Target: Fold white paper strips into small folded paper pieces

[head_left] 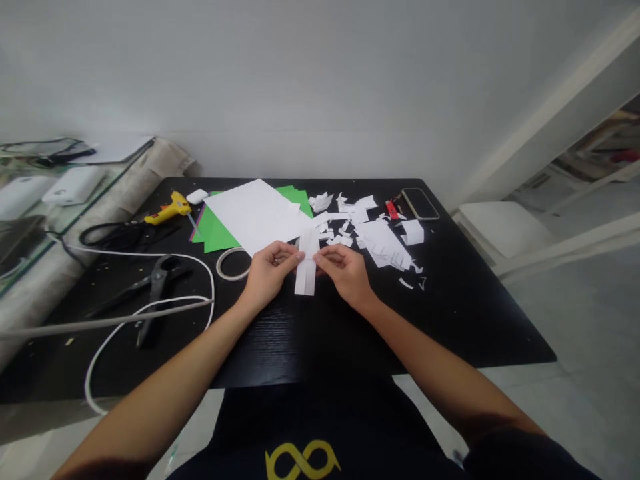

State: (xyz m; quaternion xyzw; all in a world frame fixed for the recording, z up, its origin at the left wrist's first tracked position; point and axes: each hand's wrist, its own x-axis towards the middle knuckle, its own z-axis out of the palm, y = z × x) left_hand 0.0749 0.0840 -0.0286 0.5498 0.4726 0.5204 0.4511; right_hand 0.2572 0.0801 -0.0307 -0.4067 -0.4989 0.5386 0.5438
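A narrow strip of folded white paper (306,279) is held up over the black table, with creases running along and across it. My left hand (273,268) pinches its left edge between thumb and fingers. On the opposite edge, my right hand (346,272) grips the strip the same way, thumb on the near face. Just behind lie white paper scraps (345,233) and a large white sheet (257,217) on top of green sheets (220,233). A roll of tape (233,275) rests left of my left hand.
On the black table (450,300), a yellow glue gun (170,210), pliers-like black tool (156,283) and looping white cable (213,287) occupy the left. A phone (420,203) and red object (391,209) lie at the back right. A wall (310,87) stands behind.
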